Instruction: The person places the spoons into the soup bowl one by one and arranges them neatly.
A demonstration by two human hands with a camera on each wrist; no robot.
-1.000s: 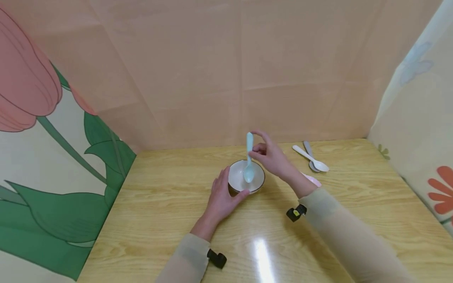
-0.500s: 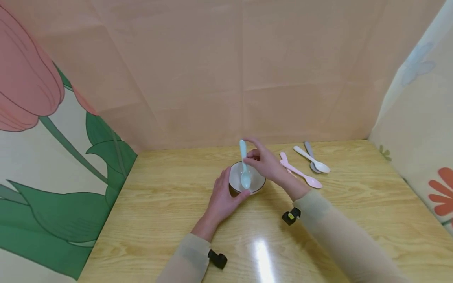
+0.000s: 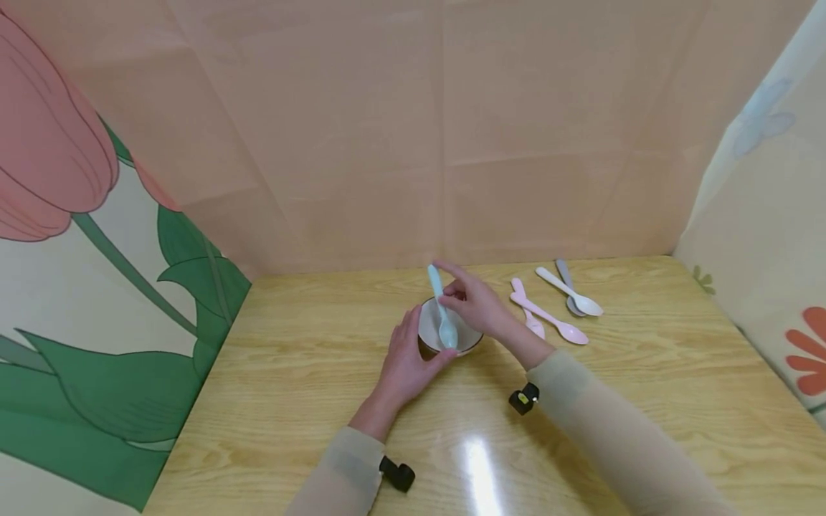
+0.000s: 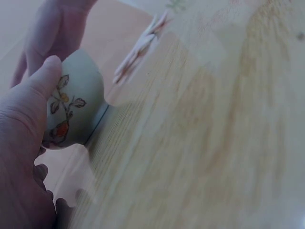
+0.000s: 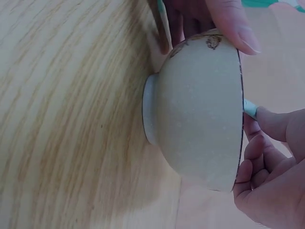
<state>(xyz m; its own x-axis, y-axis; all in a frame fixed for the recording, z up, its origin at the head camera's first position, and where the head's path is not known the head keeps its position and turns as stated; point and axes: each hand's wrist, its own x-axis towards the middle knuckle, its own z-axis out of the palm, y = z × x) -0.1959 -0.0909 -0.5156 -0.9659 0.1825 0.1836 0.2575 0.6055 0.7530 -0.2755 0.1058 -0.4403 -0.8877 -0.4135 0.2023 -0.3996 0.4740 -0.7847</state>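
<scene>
A small bowl (image 3: 469, 334) with a dark rim stands upright on the table; its outer wall (image 4: 71, 102) carries a leaf-and-flower pattern in the left wrist view. My left hand (image 3: 406, 358) grips it from the left, thumb at the near rim and fingers along the far left side. Above the bowl, my right hand (image 3: 479, 307) pinches a light blue spoon (image 3: 448, 334) by the handle, index finger along the handle's top end. The spoon tilts, its scoop low over the near side of the bowl. In the right wrist view, the bowl's wall hides most of the spoon.
To the right lie two pink spoons (image 3: 571, 332), crossed. Beyond them a white spoon (image 3: 586, 306) lies across a grey spoon (image 3: 563, 271). A pinkish backdrop (image 3: 361, 179) rises behind the wooden table (image 3: 290, 373), with printed panels at both sides.
My right hand has moved left and slightly toward me with the light blue spoon, whose handle now leans left. The pink spoons have come into view. My left hand stays on the bowl.
</scene>
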